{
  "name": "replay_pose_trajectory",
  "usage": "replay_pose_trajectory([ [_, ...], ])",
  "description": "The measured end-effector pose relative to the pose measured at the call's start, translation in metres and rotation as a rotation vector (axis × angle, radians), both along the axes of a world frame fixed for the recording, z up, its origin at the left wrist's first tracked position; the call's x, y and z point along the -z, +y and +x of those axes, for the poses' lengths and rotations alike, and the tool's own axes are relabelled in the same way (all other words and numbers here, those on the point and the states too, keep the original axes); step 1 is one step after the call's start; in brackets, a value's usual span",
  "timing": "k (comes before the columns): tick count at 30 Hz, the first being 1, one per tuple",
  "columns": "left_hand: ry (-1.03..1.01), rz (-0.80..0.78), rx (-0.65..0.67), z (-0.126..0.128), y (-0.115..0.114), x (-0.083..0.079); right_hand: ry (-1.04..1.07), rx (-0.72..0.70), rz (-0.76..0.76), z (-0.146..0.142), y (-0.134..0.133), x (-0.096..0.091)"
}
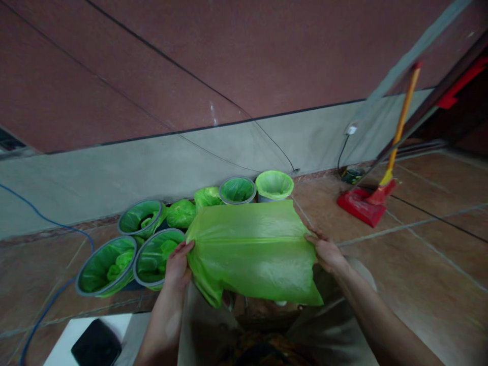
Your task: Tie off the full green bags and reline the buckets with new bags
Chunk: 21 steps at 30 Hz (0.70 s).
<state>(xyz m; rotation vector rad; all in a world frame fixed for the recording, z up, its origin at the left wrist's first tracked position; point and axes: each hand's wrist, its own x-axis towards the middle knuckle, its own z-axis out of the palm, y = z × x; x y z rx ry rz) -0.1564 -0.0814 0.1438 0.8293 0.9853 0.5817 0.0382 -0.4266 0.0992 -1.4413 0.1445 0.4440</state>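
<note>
A green plastic bag (253,249) is stretched flat between my two hands above my lap, creased along its middle. My left hand (179,262) pinches its left edge with thumb and fingers. At the opposite edge, my right hand (326,251) grips the bag the same way. Just beyond my left hand stands a grey-rimmed bin (143,282) lined with green plastic. Another lined bin (78,284) is to its left, and a third (122,223) sits behind them.
By the wall are a dark-lined bin (220,192), a pale-green-lined bin (292,189) and bunched green bags (181,213). A red dustpan (358,206) and a yellow-handled broom (402,122) are at right. A black object (96,343) lies on a white surface (63,343); a blue hose (46,310) crosses the floor.
</note>
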Motion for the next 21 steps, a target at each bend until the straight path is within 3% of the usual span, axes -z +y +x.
replay_pose_trajectory([
  [3, -0.022, 0.015, -0.02, 0.006, -0.005, -0.007, -0.031, 0.049, 0.023, 0.004, -0.011, -0.026],
  [5, -0.053, 0.042, 0.007, 0.007, -0.008, -0.013, -0.083, 0.008, 0.032, 0.004, -0.016, -0.044],
  [9, -0.139, 0.149, 0.142, 0.005, -0.009, -0.03, -0.208, -0.073, 0.044, 0.006, -0.025, -0.071],
  [14, -0.185, 0.301, 0.285, -0.001, 0.002, -0.048, -0.332, -0.229, 0.045, 0.014, -0.034, -0.092],
  [18, -0.094, 0.508, 0.385, 0.0, 0.013, -0.057, -0.45, -0.318, -0.11, 0.029, -0.037, -0.096],
  [21, 0.021, 0.676, 0.371, 0.004, 0.018, -0.062, -0.595, -0.329, -0.355, 0.04, -0.037, -0.093],
])
